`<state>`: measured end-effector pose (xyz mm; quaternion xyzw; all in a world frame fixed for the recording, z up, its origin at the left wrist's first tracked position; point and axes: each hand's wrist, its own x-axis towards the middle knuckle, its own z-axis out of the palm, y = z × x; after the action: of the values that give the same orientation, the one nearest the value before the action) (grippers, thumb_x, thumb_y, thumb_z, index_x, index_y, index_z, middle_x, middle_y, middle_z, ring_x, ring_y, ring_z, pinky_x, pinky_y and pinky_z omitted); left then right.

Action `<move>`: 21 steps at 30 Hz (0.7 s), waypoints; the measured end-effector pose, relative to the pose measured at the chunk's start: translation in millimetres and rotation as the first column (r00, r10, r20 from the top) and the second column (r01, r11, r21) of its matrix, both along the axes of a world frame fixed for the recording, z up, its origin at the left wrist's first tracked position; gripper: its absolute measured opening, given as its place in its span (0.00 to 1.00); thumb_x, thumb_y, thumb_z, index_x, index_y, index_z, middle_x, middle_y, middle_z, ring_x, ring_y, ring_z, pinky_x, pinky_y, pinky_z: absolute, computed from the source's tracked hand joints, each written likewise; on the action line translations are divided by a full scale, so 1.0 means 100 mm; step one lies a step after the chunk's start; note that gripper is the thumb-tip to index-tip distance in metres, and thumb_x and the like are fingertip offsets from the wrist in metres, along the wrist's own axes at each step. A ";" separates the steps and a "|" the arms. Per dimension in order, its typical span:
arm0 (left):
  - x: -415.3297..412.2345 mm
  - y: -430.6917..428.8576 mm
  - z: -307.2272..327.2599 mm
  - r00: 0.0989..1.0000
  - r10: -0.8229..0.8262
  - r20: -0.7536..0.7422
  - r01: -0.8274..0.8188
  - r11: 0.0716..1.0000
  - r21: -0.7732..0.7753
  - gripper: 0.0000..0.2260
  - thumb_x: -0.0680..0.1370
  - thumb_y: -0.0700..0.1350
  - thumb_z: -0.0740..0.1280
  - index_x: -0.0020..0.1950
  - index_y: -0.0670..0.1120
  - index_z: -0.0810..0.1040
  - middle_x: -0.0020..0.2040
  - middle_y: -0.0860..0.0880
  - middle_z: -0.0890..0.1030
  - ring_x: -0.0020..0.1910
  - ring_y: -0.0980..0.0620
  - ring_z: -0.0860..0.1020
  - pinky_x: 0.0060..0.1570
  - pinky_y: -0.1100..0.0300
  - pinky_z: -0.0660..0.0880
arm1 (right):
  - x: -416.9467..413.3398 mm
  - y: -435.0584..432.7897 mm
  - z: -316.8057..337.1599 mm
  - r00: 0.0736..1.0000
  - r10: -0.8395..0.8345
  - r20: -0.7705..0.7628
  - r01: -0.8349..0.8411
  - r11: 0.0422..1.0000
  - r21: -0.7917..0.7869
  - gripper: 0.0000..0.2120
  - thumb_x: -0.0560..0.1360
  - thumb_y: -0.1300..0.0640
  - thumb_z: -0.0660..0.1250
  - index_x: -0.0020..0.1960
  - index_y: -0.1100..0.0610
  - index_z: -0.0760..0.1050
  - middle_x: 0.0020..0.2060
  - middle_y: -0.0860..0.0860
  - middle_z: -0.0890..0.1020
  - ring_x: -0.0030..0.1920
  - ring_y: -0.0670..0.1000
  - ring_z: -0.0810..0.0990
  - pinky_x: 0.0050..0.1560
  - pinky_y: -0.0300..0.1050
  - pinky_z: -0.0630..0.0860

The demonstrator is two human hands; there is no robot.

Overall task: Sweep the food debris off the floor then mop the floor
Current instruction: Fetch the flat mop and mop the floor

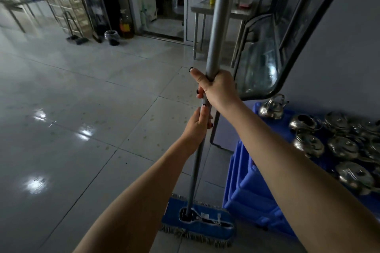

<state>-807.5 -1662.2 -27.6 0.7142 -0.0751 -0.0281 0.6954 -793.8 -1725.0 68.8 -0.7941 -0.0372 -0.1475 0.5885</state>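
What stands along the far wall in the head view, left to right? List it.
dustpan → bin → oil bottle → open doorway → metal table

floor (82,109): glossy pale tiles | lower centre: blue mop head (197,225) flat on it | lower right: blue crates (253,201) | upper left: bin (112,37)

Your mop (219,26): grey metal pole, near upright, top tilted slightly right. Blue flat mop head (197,230), grey fringe at edges, lies flat on floor (82,109) just before you. Floor: pale glossy tiles, faint smudges, few dark specks (126,163).
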 end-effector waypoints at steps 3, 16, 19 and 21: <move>0.12 0.30 -0.05 0.998 0.056 0.002 -0.056 0.998 0.026 0.16 0.83 0.49 0.47 0.40 0.49 0.68 0.35 0.51 0.68 0.33 0.56 0.68 0.36 0.68 0.69 | 0.16 0.30 -0.03 0.999 0.046 -0.024 -0.046 0.999 -0.003 0.19 0.72 0.47 0.70 0.31 0.58 0.69 0.23 0.49 0.75 0.19 0.41 0.75 0.28 0.38 0.77; 1.10 1.36 -0.16 0.966 0.244 -0.087 -0.238 0.968 0.080 0.23 0.82 0.55 0.44 0.40 0.42 0.69 0.36 0.46 0.71 0.34 0.53 0.70 0.40 0.61 0.69 | 1.27 1.42 -0.25 0.984 0.152 -0.090 -0.153 0.988 0.006 0.19 0.71 0.44 0.70 0.32 0.56 0.69 0.21 0.47 0.75 0.20 0.43 0.76 0.22 0.31 0.70; 1.43 1.54 -0.15 0.962 0.248 -0.116 -0.238 0.967 0.092 0.22 0.82 0.54 0.43 0.43 0.41 0.69 0.37 0.42 0.70 0.35 0.52 0.70 0.37 0.65 0.70 | 1.60 1.64 -0.31 0.983 0.148 -0.112 -0.149 0.989 -0.004 0.18 0.71 0.44 0.70 0.35 0.55 0.68 0.25 0.49 0.76 0.25 0.49 0.78 0.26 0.36 0.73; 1.61 1.69 -0.19 0.954 0.272 -0.122 -0.259 0.959 0.114 0.22 0.83 0.53 0.44 0.39 0.44 0.69 0.34 0.44 0.71 0.33 0.53 0.69 0.36 0.65 0.69 | 1.75 1.79 -0.34 0.980 0.150 -0.128 -0.153 0.988 -0.019 0.18 0.72 0.45 0.70 0.39 0.58 0.69 0.26 0.51 0.77 0.29 0.53 0.80 0.31 0.41 0.75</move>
<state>-646.8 -1493.4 -46.2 0.7469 0.0708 0.0133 0.6610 -618.3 -1546.1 35.3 -0.8051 -0.0624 -0.0511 0.5876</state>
